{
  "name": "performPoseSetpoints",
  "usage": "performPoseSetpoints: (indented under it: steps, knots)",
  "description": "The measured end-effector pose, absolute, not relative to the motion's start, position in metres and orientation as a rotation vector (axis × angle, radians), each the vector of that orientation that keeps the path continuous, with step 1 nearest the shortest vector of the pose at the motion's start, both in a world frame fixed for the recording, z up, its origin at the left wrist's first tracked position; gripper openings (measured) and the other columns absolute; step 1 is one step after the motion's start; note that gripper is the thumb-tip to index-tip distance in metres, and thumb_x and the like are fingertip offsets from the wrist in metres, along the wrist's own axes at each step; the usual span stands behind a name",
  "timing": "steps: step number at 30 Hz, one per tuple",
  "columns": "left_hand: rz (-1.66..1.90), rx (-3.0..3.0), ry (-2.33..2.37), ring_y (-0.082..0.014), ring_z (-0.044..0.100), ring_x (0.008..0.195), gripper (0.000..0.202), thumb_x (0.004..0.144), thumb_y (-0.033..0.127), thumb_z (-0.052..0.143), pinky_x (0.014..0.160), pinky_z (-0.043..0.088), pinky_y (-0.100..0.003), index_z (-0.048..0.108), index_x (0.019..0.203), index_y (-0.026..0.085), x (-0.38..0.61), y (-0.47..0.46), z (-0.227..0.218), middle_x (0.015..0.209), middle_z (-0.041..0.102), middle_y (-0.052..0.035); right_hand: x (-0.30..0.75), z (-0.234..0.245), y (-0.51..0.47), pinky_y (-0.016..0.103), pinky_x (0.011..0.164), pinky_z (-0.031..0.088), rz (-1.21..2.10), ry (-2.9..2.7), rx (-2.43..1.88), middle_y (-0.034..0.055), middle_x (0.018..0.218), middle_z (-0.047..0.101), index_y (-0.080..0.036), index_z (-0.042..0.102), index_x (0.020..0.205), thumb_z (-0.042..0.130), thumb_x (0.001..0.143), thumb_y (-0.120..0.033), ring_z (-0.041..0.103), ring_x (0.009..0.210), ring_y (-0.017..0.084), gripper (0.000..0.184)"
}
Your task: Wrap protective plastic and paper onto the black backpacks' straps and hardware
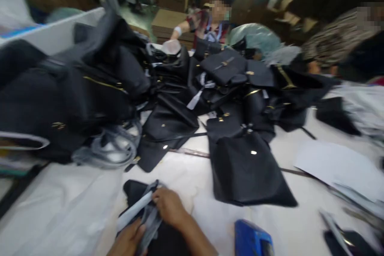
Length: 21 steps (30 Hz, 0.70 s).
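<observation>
A small black bag lies at the near edge of the white table. A grey-white strap or wrapping runs across it. My right hand rests on top of the bag, its fingers closed on the upper end of that strap. Lower down, my left hand is curled around the strap's lower end. The picture is blurred, so I cannot tell whether it is a strap or plastic wrap.
A big pile of black bags with gold fittings covers the table's middle and left. One flat black bag lies right of my hands, a blue object at the near edge, white sheets at right, grey straps at left. One person sits opposite, another person at right.
</observation>
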<state>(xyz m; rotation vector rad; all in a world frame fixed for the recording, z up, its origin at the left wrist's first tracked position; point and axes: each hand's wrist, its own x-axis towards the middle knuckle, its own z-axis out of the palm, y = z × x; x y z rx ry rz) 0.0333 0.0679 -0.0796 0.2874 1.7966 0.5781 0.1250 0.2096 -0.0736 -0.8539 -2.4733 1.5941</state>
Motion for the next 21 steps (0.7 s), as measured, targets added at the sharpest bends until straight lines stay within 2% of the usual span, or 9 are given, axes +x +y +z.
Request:
performPoseSetpoints:
  steps: [3, 7, 11, 15, 21]
  knots:
    - [0.683, 0.324, 1.749, -0.0184, 0.062, 0.048, 0.046, 0.082, 0.061, 0.039, 0.044, 0.049, -0.027, 0.054, 0.086, 0.018, 0.016, 0.044, -0.070, 0.062, 0.065, -0.0041, 0.106, -0.088, 0.195, 0.031, 0.086, 0.046, 1.659, -2.546, -0.736, 0.0039, 0.099, 0.066, -0.022, 0.064, 0.100, 0.045, 0.088, -0.013, 0.061, 0.095, 0.018, 0.024]
    - [0.684, 0.344, 1.779, -0.0178, 0.061, 0.047, 0.041, 0.086, 0.055, 0.034, 0.042, 0.047, -0.025, 0.053, 0.084, 0.018, 0.014, 0.040, -0.074, 0.064, 0.065, -0.0044, 0.106, -0.088, 0.187, 0.025, 0.083, 0.044, 1.556, -2.668, -0.676, 0.0022, 0.098, 0.065, -0.024, 0.063, 0.103, 0.043, 0.087, -0.013, 0.061, 0.094, 0.016, 0.028]
    - [0.697, 0.377, 1.768, -0.0169, 0.062, 0.049, 0.039, 0.087, 0.054, 0.035, 0.042, 0.045, -0.024, 0.053, 0.083, 0.019, 0.016, 0.040, -0.078, 0.068, 0.063, -0.0030, 0.108, -0.084, 0.188, 0.023, 0.083, 0.044, 1.564, -2.710, -0.744, 0.0008, 0.099, 0.067, -0.024, 0.063, 0.100, 0.044, 0.088, -0.015, 0.062, 0.094, 0.015, 0.025]
    - [0.683, 0.378, 1.778, -0.0174, 0.061, 0.048, 0.039, 0.088, 0.051, 0.033, 0.040, 0.044, -0.025, 0.053, 0.080, 0.018, 0.013, 0.041, -0.073, 0.070, 0.059, -0.0027, 0.101, -0.086, 0.192, 0.021, 0.074, 0.045, 1.550, -2.774, -0.790, -0.0020, 0.092, 0.070, -0.024, 0.064, 0.093, 0.049, 0.088, -0.021, 0.064, 0.086, 0.014, 0.017]
    - [0.664, 0.353, 1.784, -0.0192, 0.060, 0.053, 0.040, 0.087, 0.053, 0.033, 0.044, 0.046, -0.027, 0.051, 0.080, 0.018, 0.013, 0.043, -0.077, 0.070, 0.060, -0.0040, 0.094, -0.086, 0.188, 0.023, 0.071, 0.044, 1.374, -2.880, -0.802, 0.0000, 0.085, 0.070, -0.022, 0.063, 0.087, 0.048, 0.087, -0.018, 0.065, 0.082, 0.016, 0.016]
